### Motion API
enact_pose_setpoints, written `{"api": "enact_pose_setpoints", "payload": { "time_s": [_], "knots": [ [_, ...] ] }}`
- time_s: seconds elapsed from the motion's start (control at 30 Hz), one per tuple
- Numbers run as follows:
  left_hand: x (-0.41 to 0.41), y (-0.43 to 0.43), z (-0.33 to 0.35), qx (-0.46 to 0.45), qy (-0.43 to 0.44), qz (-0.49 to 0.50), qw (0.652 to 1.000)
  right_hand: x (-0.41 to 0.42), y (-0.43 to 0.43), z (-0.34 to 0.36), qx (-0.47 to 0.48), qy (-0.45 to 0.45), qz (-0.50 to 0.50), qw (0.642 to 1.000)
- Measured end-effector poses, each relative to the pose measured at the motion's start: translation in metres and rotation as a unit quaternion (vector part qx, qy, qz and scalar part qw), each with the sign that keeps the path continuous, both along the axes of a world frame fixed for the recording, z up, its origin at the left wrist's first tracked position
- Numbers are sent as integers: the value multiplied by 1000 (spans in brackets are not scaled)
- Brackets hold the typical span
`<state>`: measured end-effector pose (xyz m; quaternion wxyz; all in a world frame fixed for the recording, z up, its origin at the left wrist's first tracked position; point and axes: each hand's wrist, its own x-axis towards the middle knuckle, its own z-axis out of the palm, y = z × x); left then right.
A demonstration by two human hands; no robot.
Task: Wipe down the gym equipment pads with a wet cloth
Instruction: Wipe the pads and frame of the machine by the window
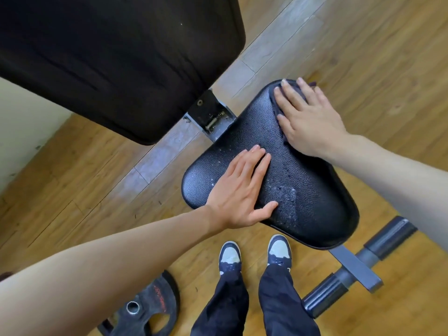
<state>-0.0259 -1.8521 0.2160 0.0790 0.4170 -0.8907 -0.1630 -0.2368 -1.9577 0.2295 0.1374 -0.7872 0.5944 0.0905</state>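
A black leather seat pad point(308, 190) of a weight bench fills the middle, with a worn, scuffed patch near its centre. My right hand point(310, 120) lies flat with straight fingers on a dark cloth point(278, 109) at the pad's far corner; most of the cloth is hidden under the palm. My left hand point(242, 190) rests flat on the pad's left side, fingers straight, thumb spread. The larger black backrest pad point(116, 61) rises at the upper left.
A metal hinge bracket point(211, 115) joins the two pads. Grey frame and black foam rollers point(363, 265) stick out at the lower right. A black weight plate point(148, 309) lies on the wooden floor beside my shoes point(254, 253).
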Motion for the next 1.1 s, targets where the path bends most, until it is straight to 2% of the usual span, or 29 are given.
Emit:
{"api": "enact_pose_setpoints", "payload": {
  "time_s": [0.1, 0.17, 0.3, 0.4, 0.53, 0.7, 0.83, 0.97, 1.1],
  "knots": [
    [0, -1, -2, 4, 1, 5, 1000, 34, -46, -9, 18, 5, -70, 997],
    [1, 0, -3, 11, 6, 2, 1000, 47, -41, -11, 5, 1, -50, 999],
    [2, 0, -6, 8, 16, 12, 1000, 24, 34, 3, -30, -4, 55, 998],
    [2, 0, -5, 6, 18, 7, 1000, 1, 31, 3, -9, 14, 27, 1000],
    [1, 0, -6, 10, 17, 10, 1000, 41, -11, -10, -28, 36, -67, 997],
    [4, 0, -5, 6, 11, 1, 1000, 40, 37, -5, -53, -1, 26, 998],
    [2, 1, -3, -3, -5, -5, 1000, 2, 42, 4, -8, 4, -9, 1000],
    [0, 1, -2, -9, -28, -5, 1000, 36, 4, -7, -19, 34, -72, 997],
    [2, 1, -4, -19, -23, -11, 999, 40, 30, -1, -28, 18, -9, 999]
  ]
}}
